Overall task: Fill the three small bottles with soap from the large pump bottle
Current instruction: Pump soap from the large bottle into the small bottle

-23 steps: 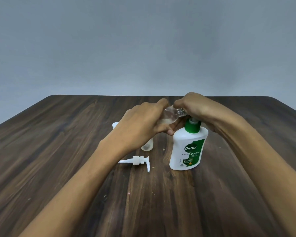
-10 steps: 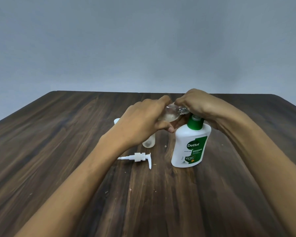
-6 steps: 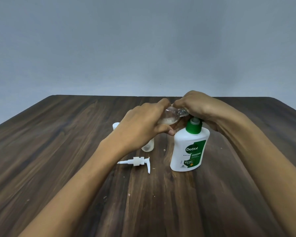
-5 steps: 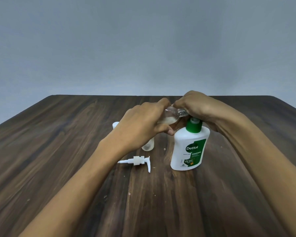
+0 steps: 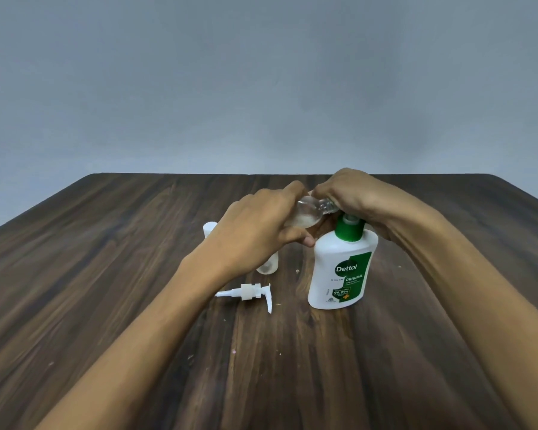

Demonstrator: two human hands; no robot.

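Left hand was seen with fingers and thumb curled round a small clear bottle, held above the table, tilted nearly flat with the neck pointing right. A little pale liquid was seen pooled along its lower side. Right hand was closed at the bottle's threaded neck, fingers bunched over it; whether a cap was under them could not be told. Both hands were raised off the surface, toward the far edge, roughly midway between the left and right edges.

Large pump bottle was stood upright on the table, just below and in front of the right hand, slightly right of the midline. White body, green collar, "Dettol Original" label facing the camera. Its pump was off, the neck left open.

Pump head was laid on its side on the table, left of the large bottle and apart from it, dip tube pointing left under the left wrist, nozzle pointing toward the near edge.

Second small bottle was stood behind the pump head, mostly hidden by the left hand; only the base was visible. A white small bottle was partly seen at the left of that hand, nearer the far edge; most of it was hidden.

A few pale specks were scattered on the wood.
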